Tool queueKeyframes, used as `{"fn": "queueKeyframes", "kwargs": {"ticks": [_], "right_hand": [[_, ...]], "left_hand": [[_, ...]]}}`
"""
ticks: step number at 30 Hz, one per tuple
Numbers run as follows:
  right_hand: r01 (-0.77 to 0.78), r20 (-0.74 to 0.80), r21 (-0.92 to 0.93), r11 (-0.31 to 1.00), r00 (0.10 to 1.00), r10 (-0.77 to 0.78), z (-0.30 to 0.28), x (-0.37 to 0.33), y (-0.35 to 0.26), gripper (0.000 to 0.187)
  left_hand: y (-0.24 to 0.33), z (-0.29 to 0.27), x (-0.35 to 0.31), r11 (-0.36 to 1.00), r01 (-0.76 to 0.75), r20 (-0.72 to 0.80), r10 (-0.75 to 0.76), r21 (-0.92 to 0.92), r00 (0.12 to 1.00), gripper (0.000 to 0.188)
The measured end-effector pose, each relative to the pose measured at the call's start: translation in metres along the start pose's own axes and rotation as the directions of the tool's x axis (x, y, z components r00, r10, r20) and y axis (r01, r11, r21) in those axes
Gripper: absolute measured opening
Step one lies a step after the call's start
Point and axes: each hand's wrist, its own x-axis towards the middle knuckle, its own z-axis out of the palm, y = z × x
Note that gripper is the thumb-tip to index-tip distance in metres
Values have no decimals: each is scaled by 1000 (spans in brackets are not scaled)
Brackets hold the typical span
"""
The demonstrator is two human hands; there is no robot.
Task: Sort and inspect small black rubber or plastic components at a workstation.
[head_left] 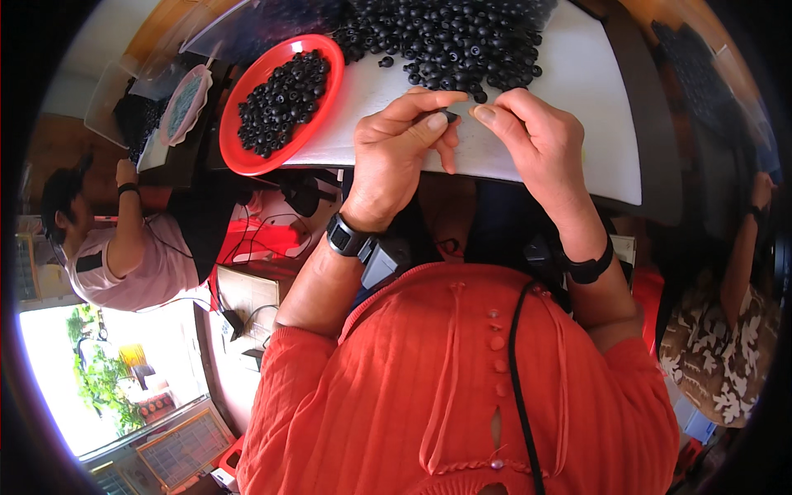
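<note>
Over the near edge of the white board, both of my hands meet almost fingertip to fingertip. My left hand is closed, with a small black part between thumb and fingers. Thumb and forefinger of my right hand are pinched together close beside that part; whatever they hold is too small to make out. Just beyond my fingers spreads a big heap of round black knobbed pieces. To the left stands a red plate with many small black ring-like pieces in it.
At the far left a person in a light shirt works at another table, near a pale dish. Another person's patterned sleeve shows at the right. Cables hang below the table's left side.
</note>
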Motion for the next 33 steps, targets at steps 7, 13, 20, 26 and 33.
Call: {"fn": "queueKeyframes", "kwargs": {"ticks": [7, 13, 20, 26, 33], "right_hand": [[-18, 76, 59, 998, 997, 13, -7, -2, -4, 16], [-36, 80, 106, 994, 996, 28, -9, -4, -5, 18], [15, 44, 75, 997, 999, -18, -7, -2, -2, 18], [7, 53, 76, 997, 999, -11, -8, 1, -4, 17], [65, 9, 69, 995, 998, -66, -8, -1, 0, 18]], "left_hand": [[0, 3, 3, 997, 37, 43, -40, 64, 998, 25], [45, -15, -5, 898, -116, -138, 190, 424, 972, 24], [91, -101, 32, -10, -205, 175, 567, 979, 805, 21], [51, -64, 54, 123, -292, 220, 405, 949, 887, 15], [21, -61, 83, -251, -267, 332, 271, 931, 904, 15]]}}
